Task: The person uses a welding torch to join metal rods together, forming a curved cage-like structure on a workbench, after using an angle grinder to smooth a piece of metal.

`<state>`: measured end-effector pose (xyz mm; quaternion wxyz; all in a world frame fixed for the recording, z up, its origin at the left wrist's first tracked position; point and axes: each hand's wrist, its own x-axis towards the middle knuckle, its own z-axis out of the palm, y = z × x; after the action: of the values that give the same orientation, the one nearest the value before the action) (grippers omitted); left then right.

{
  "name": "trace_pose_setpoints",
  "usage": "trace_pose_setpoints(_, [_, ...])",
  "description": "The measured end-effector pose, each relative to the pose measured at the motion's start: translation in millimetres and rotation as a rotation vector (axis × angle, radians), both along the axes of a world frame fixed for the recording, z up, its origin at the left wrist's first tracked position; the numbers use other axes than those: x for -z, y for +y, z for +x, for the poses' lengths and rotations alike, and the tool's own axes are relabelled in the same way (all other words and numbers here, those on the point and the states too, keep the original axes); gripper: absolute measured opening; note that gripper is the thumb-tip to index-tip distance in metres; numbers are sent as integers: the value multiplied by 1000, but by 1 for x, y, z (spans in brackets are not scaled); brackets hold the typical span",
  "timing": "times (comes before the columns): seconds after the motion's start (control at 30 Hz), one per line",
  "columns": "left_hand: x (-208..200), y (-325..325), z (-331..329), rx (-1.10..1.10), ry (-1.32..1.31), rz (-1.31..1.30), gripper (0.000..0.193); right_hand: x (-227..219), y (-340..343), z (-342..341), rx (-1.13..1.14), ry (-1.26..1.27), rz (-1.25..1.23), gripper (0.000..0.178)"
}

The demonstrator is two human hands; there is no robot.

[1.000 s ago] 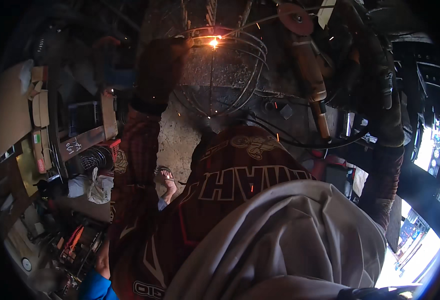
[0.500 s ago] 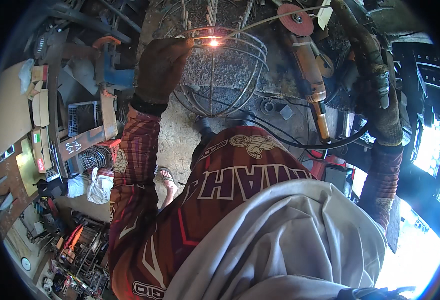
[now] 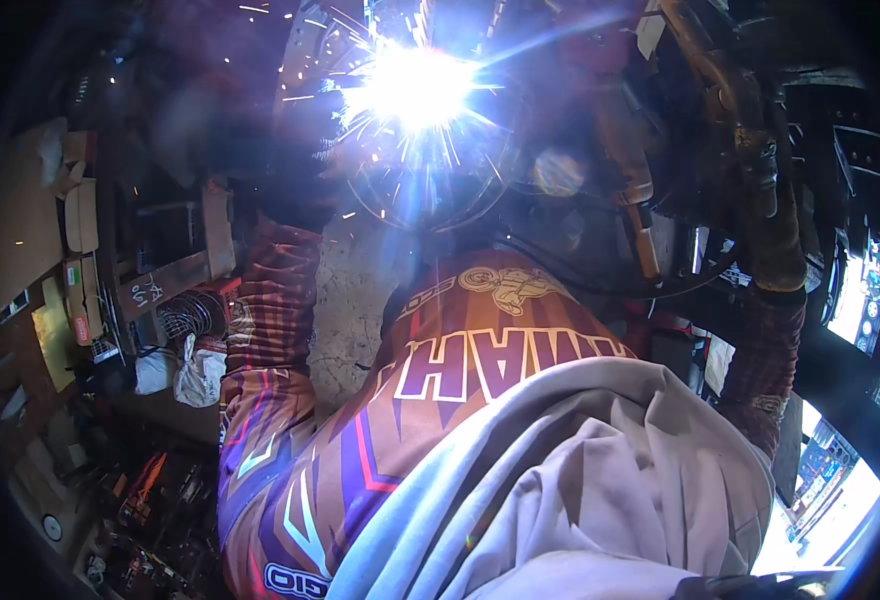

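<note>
A white-blue welding arc (image 3: 418,88) glares on the round wire frame (image 3: 375,211), throwing sparks outward. Only the frame's lower curves show; glare and darkness hide the rest. My gloved left hand (image 3: 305,145) is a dark shape at the frame's left side. Its fingers are barely visible, but it stays where it gripped the top wire ring. On the right, my gloved right hand (image 3: 765,190) is closed round a welding electrode holder (image 3: 705,55). The thin electrode running from holder to arc is mostly lost in the glare.
An angle grinder (image 3: 625,150) lies dimly lit between the frame and my right hand. A dark cable (image 3: 675,293) curves below it. Cardboard boxes (image 3: 80,215), a coil of wire (image 3: 192,316) and white plastic bags (image 3: 200,370) are at the left.
The small orange glow at the top ring has become a blinding arc with flying sparks. The surroundings look darker. Both hands stay in nearly the same places.
</note>
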<state>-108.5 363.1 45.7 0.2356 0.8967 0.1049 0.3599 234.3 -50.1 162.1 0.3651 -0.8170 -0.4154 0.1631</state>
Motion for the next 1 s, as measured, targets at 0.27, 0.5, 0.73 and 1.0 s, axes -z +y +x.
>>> trace_pose_setpoints(0.27, [1, 0, 6, -4, 31, 73, 22, -11, 9, -15, 58, 166, -1, 46])
trace_pose_setpoints(0.5, [-1, 4, 8, -30, 48, 273, 22, -16, 17, -22, 71, 283, 63, 47])
trace_pose_setpoints(0.73, [-15, 1, 11, 4, 9, 220, 22, -22, 18, -23, 52, 343, 36, 43])
trace_pose_setpoints(1.0, [-8, 10, 8, 71, 21, 270, 24, -14, 17, -27, 104, 217, 13, 32])
